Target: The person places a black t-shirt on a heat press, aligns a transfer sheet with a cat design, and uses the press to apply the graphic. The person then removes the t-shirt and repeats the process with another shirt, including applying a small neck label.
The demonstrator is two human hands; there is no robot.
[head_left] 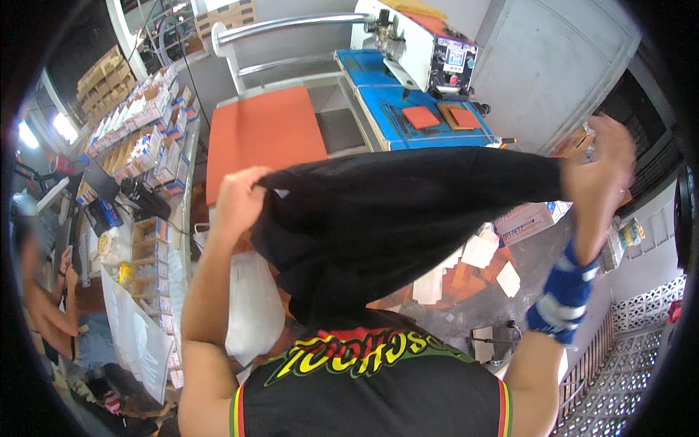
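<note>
A large piece of black cloth is stretched out in the air before my chest, its lower part hanging in loose folds. At its upper left corner, my left hand is closed, pinching the edge between thumb and fingers. My right hand, smeared by motion, holds the cloth's right end higher up. A blue and white band wraps my right forearm. Behind the cloth lies a flat orange pad on a machine with metal rails, partly covered by the fabric and my left hand.
A blue-topped bench carries a white press machine and small orange pads. Shelves of boxes line the left, where another person stands. A carton and paper sheets lie beyond the cloth.
</note>
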